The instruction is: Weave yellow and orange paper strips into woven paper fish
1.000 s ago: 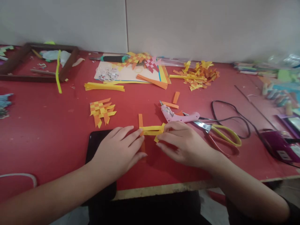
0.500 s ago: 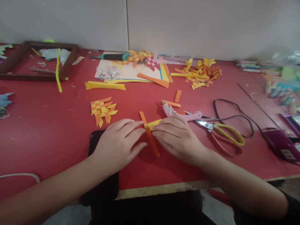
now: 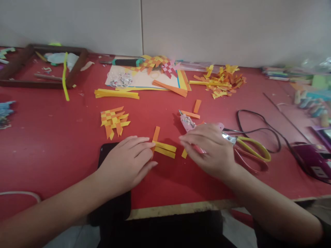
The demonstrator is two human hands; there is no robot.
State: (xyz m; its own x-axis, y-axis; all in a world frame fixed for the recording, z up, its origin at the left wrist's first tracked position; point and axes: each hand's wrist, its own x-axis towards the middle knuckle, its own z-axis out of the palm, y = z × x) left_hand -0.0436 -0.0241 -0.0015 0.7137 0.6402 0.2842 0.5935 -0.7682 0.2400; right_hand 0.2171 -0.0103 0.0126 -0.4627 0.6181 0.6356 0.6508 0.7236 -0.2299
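Observation:
My left hand point(image 3: 128, 156) is closed on crossed paper strips, its fingertips at the join. An orange strip point(image 3: 156, 133) sticks out above the fingers, and a folded yellow strip point(image 3: 166, 150) points right with two free ends. My right hand point(image 3: 210, 148) hovers apart from them, fingers loosely bent and apart, over a pink glue gun point(image 3: 186, 121) that it partly covers. A short yellow piece point(image 3: 184, 153) shows below its fingertips; the hand does not visibly grip it. Scissors point(image 3: 252, 148) with yellow and red handles lie partly behind this hand. A woven orange-and-yellow paper fish point(image 3: 113, 120) lies farther left.
A black phone point(image 3: 113, 206) lies under my left wrist. Farther back are yellow strips point(image 3: 116, 93), orange strips point(image 3: 169, 88), a pile of paper scraps point(image 3: 224, 81), a green-handled tool point(image 3: 126, 62) and a brown wooden frame point(image 3: 26, 83). A black cord point(image 3: 279, 141) runs along the right.
My right hand has let go of the yellow strip and moved right, toward the glue gun and scissors. My left hand has shifted slightly left and down, turning the crossed strips.

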